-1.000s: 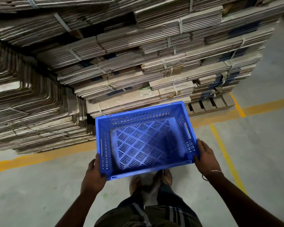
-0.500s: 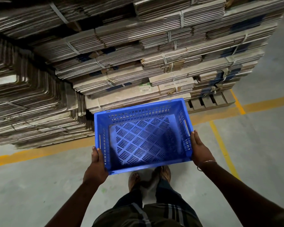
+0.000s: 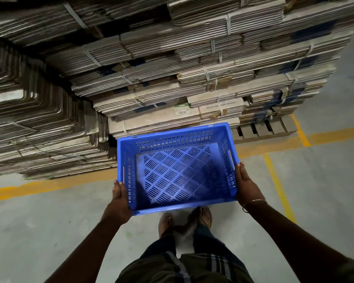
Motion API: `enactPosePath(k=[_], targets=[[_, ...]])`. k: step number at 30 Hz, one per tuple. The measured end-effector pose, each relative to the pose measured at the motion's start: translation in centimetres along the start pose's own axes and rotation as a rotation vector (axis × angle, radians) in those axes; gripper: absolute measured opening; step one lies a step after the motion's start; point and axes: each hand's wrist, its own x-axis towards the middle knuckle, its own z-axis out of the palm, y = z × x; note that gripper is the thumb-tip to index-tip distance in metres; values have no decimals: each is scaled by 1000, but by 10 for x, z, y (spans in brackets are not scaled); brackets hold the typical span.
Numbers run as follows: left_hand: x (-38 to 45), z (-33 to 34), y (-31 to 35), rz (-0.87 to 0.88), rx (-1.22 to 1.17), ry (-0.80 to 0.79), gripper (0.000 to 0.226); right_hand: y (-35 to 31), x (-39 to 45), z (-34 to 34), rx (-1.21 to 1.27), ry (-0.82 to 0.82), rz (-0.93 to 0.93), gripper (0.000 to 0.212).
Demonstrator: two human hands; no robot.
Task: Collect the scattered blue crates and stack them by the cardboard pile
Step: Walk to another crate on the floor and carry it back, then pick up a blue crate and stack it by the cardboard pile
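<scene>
Now | left hand (image 3: 119, 201) and right hand (image 3: 246, 184) each clamp a side of the empty blue slotted plastic crate (image 3: 177, 170), keeping it level | crate near the strapped flat cardboard pile (image 3: 192, 78), maybe above the floor

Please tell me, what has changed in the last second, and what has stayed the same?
The crate has moved forward, closer to the cardboard pile, and sits higher in view; its far edge now overlaps the bottom bundles. The left hand and right hand kept their grip on its two short sides. Nothing was let go. The crate remains empty, and the pile and pallet look unchanged.
</scene>
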Motion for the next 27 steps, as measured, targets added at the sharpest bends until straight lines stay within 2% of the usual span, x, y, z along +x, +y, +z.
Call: enactPosePath(k=[4, 7, 10, 14, 16, 18, 20, 27], targets=[[-7, 6, 10, -73, -64, 33, 95, 5, -1, 1, 33, -33, -39, 100], [-16, 8, 24, -48, -120, 91, 87, 2, 2, -4, 24, 7, -86, 89], [-28, 9, 36, 11, -160, 178, 85, -15, 6, -13, -42, 60, -198, 75], [-42, 13, 45, -11, -242, 259, 83, -48, 8, -29, -107, 7, -272, 75], [-51, 12, 45, -16, -247, 260, 78, -64, 8, -32, -109, -8, -297, 68], [-63, 12, 41, -2, -258, 294, 76, -79, 5, -31, -89, -10, -345, 61], [-77, 13, 35, -21, -276, 354, 74, -94, -1, -26, -93, -3, -440, 63], [-140, 41, -24, -198, -388, 448, 71, -181, -40, 3, -115, -4, -755, 64]])
